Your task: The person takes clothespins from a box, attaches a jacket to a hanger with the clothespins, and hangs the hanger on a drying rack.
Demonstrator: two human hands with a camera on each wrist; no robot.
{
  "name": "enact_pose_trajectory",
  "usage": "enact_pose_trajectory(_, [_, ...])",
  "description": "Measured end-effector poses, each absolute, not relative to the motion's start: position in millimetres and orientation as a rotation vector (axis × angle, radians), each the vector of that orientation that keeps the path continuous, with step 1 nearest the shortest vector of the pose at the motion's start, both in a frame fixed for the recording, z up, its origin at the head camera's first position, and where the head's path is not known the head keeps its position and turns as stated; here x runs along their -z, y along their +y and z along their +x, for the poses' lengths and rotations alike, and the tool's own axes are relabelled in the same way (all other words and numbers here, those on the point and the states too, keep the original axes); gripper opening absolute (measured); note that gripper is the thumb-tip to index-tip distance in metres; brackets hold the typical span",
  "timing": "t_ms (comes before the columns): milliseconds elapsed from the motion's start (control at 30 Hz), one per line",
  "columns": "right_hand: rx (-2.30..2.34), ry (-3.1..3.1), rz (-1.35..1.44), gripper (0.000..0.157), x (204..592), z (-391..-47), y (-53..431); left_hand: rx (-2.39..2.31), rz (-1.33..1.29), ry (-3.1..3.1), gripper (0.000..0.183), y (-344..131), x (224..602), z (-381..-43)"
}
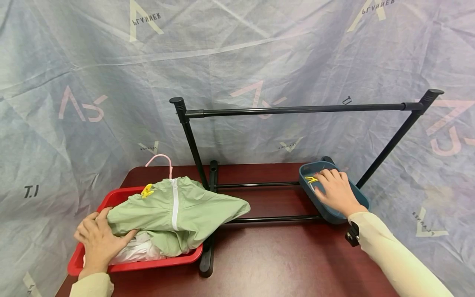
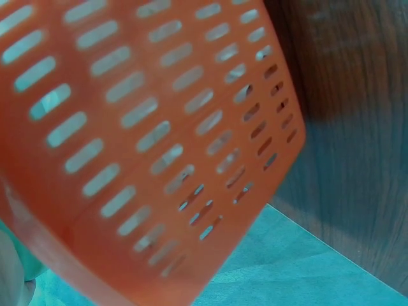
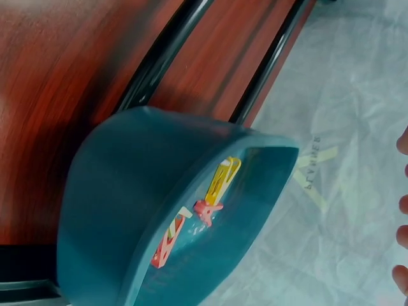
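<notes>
A light green zip-up garment (image 1: 163,214) with a white zipper lies over a red basket (image 1: 156,264). A pink hanger hook (image 1: 168,161) rises from its collar, and a yellow clothespin (image 1: 147,190) is on its shoulder. My left hand (image 1: 97,239) rests on the garment's left side at the basket, thumb spread apart from the fingers. My right hand (image 1: 335,189) reaches over a blue tray (image 1: 361,198), fingers loosely bent and spread. Inside the tray are a yellow clothespin (image 3: 223,180) and pink clothespins (image 3: 169,242). The fingertips (image 3: 401,236) show at the right wrist view's edge.
A black garment rack stands behind, its top bar (image 1: 297,109) level and its base foot (image 1: 206,255) beside the basket. Lower rods (image 1: 259,185) run across towards the tray. White cloth (image 1: 137,249) lies in the basket under the garment. A grey printed sheet (image 1: 237,53) hangs behind the dark red table (image 1: 267,255).
</notes>
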State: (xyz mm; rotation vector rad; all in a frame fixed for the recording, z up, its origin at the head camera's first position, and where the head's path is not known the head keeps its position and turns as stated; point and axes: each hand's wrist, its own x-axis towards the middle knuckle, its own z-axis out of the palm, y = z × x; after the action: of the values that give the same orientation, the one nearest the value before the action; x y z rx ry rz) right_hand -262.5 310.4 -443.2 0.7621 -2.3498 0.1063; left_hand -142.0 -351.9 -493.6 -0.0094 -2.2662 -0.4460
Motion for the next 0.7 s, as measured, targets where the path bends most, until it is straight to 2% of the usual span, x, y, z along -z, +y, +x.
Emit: enact_pose_trajectory(700, [-0.078, -2.438, 0.644, 0.031, 447, -264, 340, 0.454, 0.006, -2.295, 0.112, -351, 493, -141])
